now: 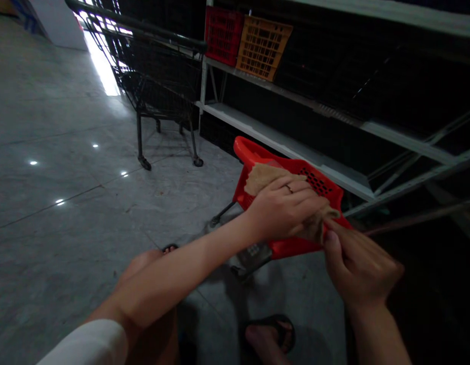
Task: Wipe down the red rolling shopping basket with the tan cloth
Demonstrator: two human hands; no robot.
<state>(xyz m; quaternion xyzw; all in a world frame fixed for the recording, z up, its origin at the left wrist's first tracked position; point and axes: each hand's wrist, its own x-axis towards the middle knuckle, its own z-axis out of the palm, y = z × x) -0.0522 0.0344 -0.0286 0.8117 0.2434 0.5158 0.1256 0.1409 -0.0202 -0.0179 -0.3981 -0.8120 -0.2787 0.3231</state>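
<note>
Both of my hands are over a small red plastic shopping cart (253,150) on dark legs with wheels. A tan cloth (262,177) lies bunched across its top. My left hand (286,208), with a dark ring on one finger, is closed over the cloth, its fingers curled around the folds. To its right, my right hand (362,263) is closed with the thumb against the cloth's bunched end, beside the cart's right edge. The fingertips of my left hand and the cart's interior are mostly hidden.
A dark wire shopping cart (162,76) stands on the grey tiled floor (68,126) at the upper left. Pale metal shelving (242,121) runs behind the red cart, bearing a red crate (224,36) and a yellow crate (263,46). My sandalled foot (271,334) is below.
</note>
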